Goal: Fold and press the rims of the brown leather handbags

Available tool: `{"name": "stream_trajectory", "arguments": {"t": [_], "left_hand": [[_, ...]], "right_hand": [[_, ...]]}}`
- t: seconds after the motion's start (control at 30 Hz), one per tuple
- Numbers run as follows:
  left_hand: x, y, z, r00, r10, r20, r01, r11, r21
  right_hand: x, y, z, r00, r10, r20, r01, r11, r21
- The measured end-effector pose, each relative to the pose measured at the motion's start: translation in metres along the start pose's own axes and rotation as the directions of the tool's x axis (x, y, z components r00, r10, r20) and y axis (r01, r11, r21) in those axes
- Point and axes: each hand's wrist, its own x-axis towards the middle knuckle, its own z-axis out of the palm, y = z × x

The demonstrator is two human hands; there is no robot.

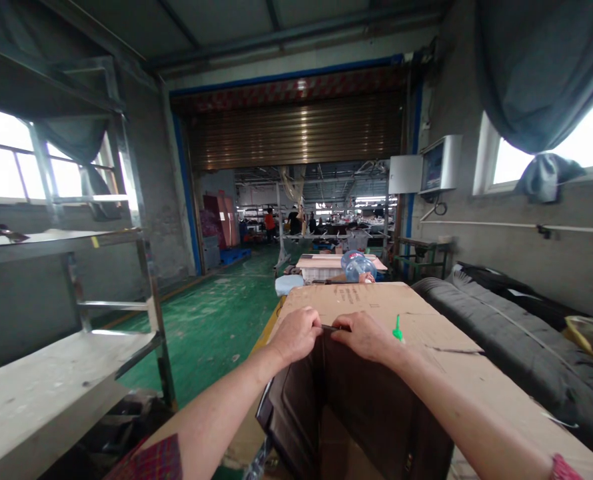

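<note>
A dark brown, leather-like bag (369, 400) hangs spread in front of me, its two sides parted below the top edge. A small metal zipper pull (409, 460) shows low on its right side. My left hand (297, 335) is closed, pinching the top edge near the fold. Just to its right, my right hand (360, 335) grips the same edge with bent fingers. The bag's lower end runs out of the picture. On the cardboard beyond my right hand sits a small bright green pointed object (397, 329).
Cardboard (381, 297) covers the table ahead. A blue water jug (357, 265) lies past its far end. Metal shelving (141, 280) stands left, beside the green floor (211, 307). Dark fabric rolls (506, 327) lie right. People are far off beyond the part-raised shutter (301, 133).
</note>
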Motion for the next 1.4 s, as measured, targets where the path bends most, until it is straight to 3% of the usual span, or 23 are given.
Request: {"name": "stream_trajectory", "arguments": {"t": [0.2,0.63,1.07,1.2,1.4], "left_hand": [[-0.003,-0.003,0.003,1.0,-0.016,-0.025,0.017,1.0,0.01],[-0.008,0.002,-0.002,0.999,-0.046,-0.021,0.046,0.999,0.013],[-0.009,-0.004,-0.006,1.0,-0.003,-0.014,0.002,0.995,-0.097],[-0.011,-0.005,-0.007,0.997,-0.069,-0.042,0.059,0.977,-0.206],[-0.011,-0.008,-0.003,0.978,-0.027,-0.206,-0.028,0.965,-0.261]], "right_hand": [[0.006,-0.014,0.007,0.996,0.069,-0.052,-0.081,0.961,-0.265],[0.007,-0.024,0.01,0.998,0.015,-0.065,-0.037,0.932,-0.362],[0.016,-0.032,0.007,0.999,-0.032,0.033,0.042,0.93,-0.364],[0.016,-0.027,0.003,0.999,-0.01,0.031,0.02,0.944,-0.33],[0.016,-0.01,-0.001,1.0,0.02,0.022,-0.015,0.975,-0.221]]}}
